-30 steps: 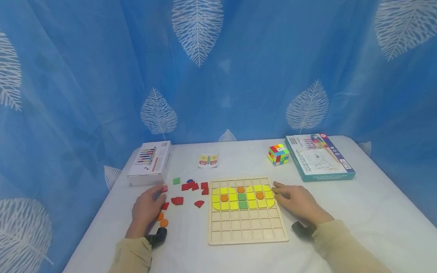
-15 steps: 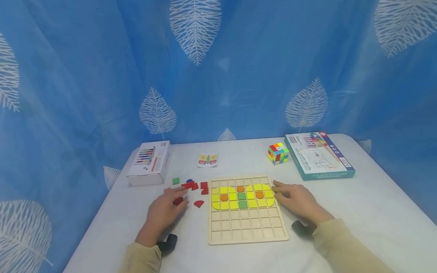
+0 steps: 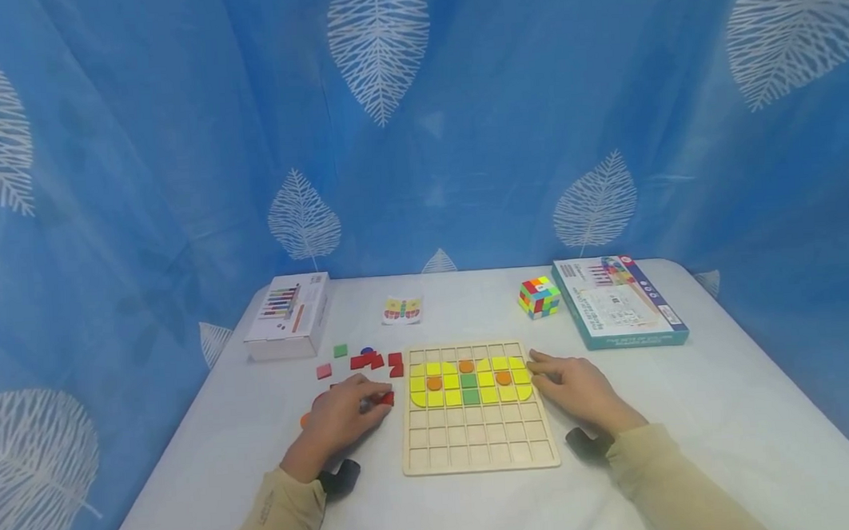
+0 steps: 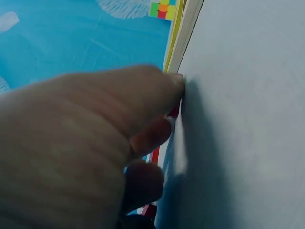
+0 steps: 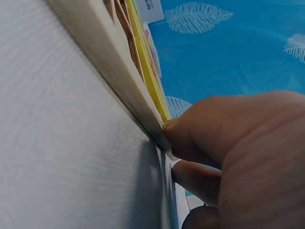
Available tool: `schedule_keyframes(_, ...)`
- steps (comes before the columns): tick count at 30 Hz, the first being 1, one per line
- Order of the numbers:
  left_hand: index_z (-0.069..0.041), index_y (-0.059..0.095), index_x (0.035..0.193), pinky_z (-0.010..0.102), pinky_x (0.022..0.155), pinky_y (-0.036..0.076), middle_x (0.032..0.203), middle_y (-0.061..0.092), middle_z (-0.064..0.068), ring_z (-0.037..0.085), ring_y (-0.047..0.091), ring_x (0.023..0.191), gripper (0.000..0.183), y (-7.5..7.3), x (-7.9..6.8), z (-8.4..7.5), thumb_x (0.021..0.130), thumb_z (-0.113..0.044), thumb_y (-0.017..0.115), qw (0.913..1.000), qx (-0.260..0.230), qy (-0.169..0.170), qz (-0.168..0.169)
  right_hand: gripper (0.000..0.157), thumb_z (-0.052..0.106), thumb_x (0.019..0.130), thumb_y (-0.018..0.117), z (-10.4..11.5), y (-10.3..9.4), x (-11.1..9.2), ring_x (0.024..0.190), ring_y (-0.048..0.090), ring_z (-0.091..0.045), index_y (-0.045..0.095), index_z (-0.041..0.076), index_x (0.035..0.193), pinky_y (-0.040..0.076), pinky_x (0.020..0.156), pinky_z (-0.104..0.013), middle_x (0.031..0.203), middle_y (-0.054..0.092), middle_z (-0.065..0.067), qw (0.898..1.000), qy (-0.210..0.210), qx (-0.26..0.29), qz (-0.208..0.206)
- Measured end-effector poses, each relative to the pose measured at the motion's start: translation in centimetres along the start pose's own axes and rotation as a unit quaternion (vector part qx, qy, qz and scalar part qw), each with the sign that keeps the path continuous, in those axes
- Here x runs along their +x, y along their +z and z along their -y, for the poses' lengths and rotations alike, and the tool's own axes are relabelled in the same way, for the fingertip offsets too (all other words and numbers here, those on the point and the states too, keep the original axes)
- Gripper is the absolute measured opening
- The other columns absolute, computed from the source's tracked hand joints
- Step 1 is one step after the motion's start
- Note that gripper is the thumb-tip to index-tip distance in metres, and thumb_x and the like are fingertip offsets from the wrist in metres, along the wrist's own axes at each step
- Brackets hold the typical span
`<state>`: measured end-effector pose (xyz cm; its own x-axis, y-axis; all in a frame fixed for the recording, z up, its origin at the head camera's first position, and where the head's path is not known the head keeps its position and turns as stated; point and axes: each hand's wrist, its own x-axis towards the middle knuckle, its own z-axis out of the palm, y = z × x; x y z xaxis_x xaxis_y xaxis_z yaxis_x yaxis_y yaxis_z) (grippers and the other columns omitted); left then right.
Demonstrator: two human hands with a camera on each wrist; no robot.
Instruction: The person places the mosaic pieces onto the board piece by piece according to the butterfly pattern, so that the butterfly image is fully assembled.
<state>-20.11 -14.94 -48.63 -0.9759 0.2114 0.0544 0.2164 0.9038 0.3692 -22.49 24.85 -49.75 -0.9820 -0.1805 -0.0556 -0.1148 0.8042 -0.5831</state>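
Cardboard box [image 3: 286, 319], white with a printed picture, lies at the far left of your table [image 3: 366, 524]. Nearer you, an orange disc [image 3: 304, 420] peeks out beside your left hand [image 3: 340, 417]; just beyond that hand lie a pinkish square [image 3: 324, 371] and a lone green square [image 3: 340, 350]. Your left thumb and fingers are bent together, pinching a red piece [image 3: 388, 398] near the board's left edge; its shape is mostly hidden by your fingers. Past it you have loose red pieces [image 3: 377, 362], some touching, with a blue disc [image 3: 367, 350] partly behind them, then a small picture card [image 3: 401, 311] farther back. Your wooden grid board [image 3: 479, 455] lies flat in the middle, with yellow pieces [image 3: 453, 381], a central pair of green squares [image 3: 471, 396] and three orange discs [image 3: 434, 383] set in its far half. Beyond its far right corner sits a puzzle cube [image 3: 539, 297]. Your right hand [image 3: 581, 393] rests by the board's right side, fingers relaxed, thumb tip touching the edge. At far right lies a teal-sided box [image 3: 621, 303].
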Motion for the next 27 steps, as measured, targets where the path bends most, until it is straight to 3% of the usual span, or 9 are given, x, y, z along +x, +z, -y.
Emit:
schedule_keyframes(3,-0.028,0.073,0.13,0.029,0.076,0.056,0.108,0.067,-0.008,0.01,0.061,0.089,0.049,0.03,-0.01,0.12,0.084,-0.034,0.085,0.9992,-0.039,0.0,-0.008,0.046,0.04,0.1,0.064,-0.03,0.04,0.02,0.149,0.036,-0.041,0.064,0.021,0.141,0.029,0.117,-0.066,0.16,0.045,0.001,1.0,-0.001,0.001,0.0)
schedule_keyframes(7,-0.028,0.07,0.134,0.042,0.093,0.059,0.132,0.067,-0.004,0.022,0.065,0.118,0.051,0.2,-0.07,0.35,0.085,-0.029,0.084,0.9967,-0.081,0.002,-0.008,0.045,0.039,0.1,0.064,-0.09,0.1,0.08,0.149,0.037,-0.041,0.064,0.021,0.141,0.029,0.117,-0.066,0.16,0.045,0.002,1.0,-0.002,-0.001,-0.001)
schedule_keyframes(10,-0.028,0.07,0.134,0.046,0.099,0.056,0.136,0.067,-0.005,0.023,0.061,0.13,0.049,0.37,-0.15,0.55,0.086,-0.027,0.084,0.9954,-0.095,0.001,0.002,0.045,0.039,0.1,0.063,-0.12,0.16,0.16,0.149,0.037,-0.041,0.064,0.021,0.141,0.029,0.117,-0.065,0.16,0.045,0.002,1.0,-0.002,0.0,-0.001)
schedule_keyframes(15,-0.028,0.074,0.127,0.039,0.093,0.059,0.125,0.07,-0.008,0.017,0.066,0.113,0.044,0.59,-0.06,0.79,0.085,-0.026,0.086,0.9944,-0.106,0.004,-0.001,0.044,0.038,0.1,0.063,-0.13,0.15,0.27,0.149,0.037,-0.041,0.065,0.02,0.14,0.029,0.117,-0.065,0.16,0.045,0.001,1.0,-0.005,0.001,-0.001)
schedule_keyframes(20,-0.028,0.078,0.119,0.028,0.081,0.056,0.113,0.071,-0.012,0.009,0.061,0.09,0.036,0.77,0.23,0.61,0.084,-0.026,0.087,0.9946,-0.103,0.008,-0.016,0.044,0.037,0.1,0.064,-0.23,0.0,0.15,0.149,0.038,-0.041,0.065,0.019,0.14,0.029,0.117,-0.065,0.16,0.045,0.001,1.0,-0.008,0.002,-0.003)
schedule_keyframes(27,-0.028,0.078,0.114,0.023,0.075,0.054,0.11,0.072,-0.013,0.006,0.059,0.081,0.033,0.7,0.32,0.2,0.083,-0.026,0.087,0.9959,-0.078,0.029,-0.033,0.045,0.04,0.1,0.063,-0.18,-0.12,0.04,0.15,0.036,-0.041,0.064,0.02,0.141,0.028,0.117,-0.065,0.16,0.045,0.002,1.0,-0.003,0.005,-0.002)
